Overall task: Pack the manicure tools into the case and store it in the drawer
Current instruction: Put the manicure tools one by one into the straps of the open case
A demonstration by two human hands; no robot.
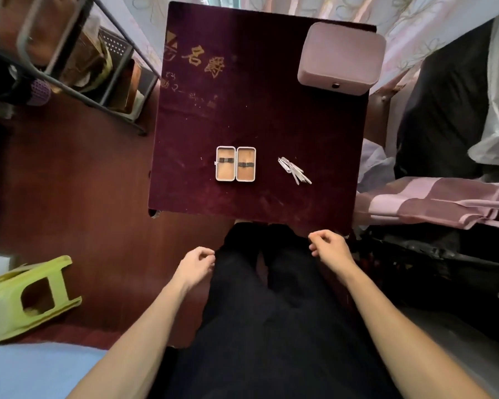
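Note:
A small white manicure case (235, 164) lies open flat on the dark maroon table (271, 116), showing two tan halves with black elastic straps and nothing in them. To its right lies a loose pile of several silver manicure tools (293, 169). At the table's far right corner stands a pink box (341, 57) with a small knob on its front, its drawer shut. My left hand (196, 264) and my right hand (329, 246) hover over my knees, short of the table's near edge, fingers loosely curled and holding nothing.
A green plastic stool (26, 298) lies tipped over on the floor at left. A metal shelf rack (78, 59) with goods stands far left. Striped pink bedding (432, 205) and dark fabric crowd the right side. My black-trousered legs (271, 312) fill the foreground.

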